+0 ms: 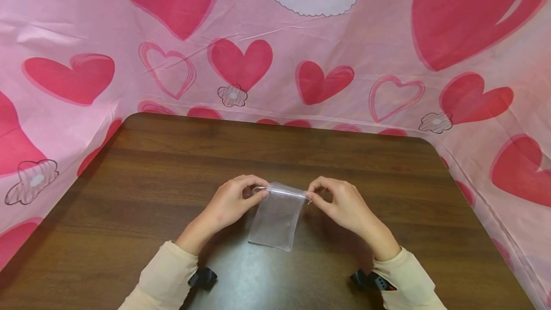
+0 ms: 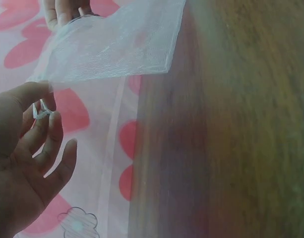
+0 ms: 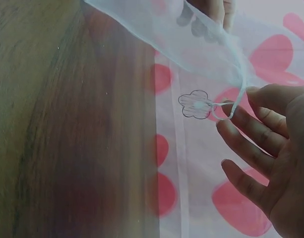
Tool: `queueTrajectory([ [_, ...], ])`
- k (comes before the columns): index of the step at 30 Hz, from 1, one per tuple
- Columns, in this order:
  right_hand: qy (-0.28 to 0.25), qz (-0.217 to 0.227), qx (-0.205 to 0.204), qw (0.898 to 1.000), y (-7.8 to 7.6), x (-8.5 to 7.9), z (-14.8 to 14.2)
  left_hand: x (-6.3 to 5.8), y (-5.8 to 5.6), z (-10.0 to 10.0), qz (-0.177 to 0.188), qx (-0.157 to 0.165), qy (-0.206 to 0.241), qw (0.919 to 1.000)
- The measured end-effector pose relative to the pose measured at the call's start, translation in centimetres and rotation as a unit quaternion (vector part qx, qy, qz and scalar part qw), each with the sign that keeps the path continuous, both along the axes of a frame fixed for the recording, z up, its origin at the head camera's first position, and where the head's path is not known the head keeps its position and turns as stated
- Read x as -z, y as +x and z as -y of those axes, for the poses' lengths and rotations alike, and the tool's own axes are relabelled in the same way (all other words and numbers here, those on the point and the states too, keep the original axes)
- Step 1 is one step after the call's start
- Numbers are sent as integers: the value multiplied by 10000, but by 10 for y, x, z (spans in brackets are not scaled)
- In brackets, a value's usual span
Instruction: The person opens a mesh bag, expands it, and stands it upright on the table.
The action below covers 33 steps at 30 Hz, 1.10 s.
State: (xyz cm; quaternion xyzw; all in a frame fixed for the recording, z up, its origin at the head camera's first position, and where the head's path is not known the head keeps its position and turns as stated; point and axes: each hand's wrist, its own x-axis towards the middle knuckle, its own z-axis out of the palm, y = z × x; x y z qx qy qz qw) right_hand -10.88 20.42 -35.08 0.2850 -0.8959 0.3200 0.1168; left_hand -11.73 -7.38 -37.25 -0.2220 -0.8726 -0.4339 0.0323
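A small see-through drawstring pouch [image 1: 277, 221] hangs between both hands, its top edge stretched taut between them. My left hand [image 1: 232, 201] pinches the pouch's upper left corner between thumb and forefinger, and a loop of white cord [image 2: 41, 110] shows by its fingers. At the upper right corner my right hand [image 1: 342, 204] pinches the edge the same way. In the right wrist view a thin white drawstring [image 3: 236, 101] curls out beside the fingertips. The other fingers of both hands are spread. Nothing can be made out inside the pouch.
A dark brown wooden table [image 1: 181, 166] lies under the hands, with rounded far corners. Behind it and at both sides hangs a pink cloth [image 1: 284, 47] with red hearts. Black wrist straps [image 1: 203, 279] sit at the cuffs of the cream sleeves [image 1: 165, 271].
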Motion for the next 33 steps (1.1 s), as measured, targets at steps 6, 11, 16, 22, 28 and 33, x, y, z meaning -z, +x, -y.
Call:
queueTrajectory([
  [6,-331,268,102,9990,1,3,5,-2,1,-4,-141,-216,5,9997],
  [11,-660,801,82,9946,4,7,7,-3,1,-7,-65,-311,69,9995],
  [16,-698,1069,177,9917,5,13,8,-4,2,-8,45,-361,153,9992],
  [22,-917,1016,411,9897,6,15,11,-4,3,-8,185,-331,246,9990],
  [28,-1110,969,439,9881,6,14,11,-6,3,-7,334,-410,382,9979],
  [33,-1161,993,443,9873,7,12,12,-6,4,-7,179,-605,164,9979],
])
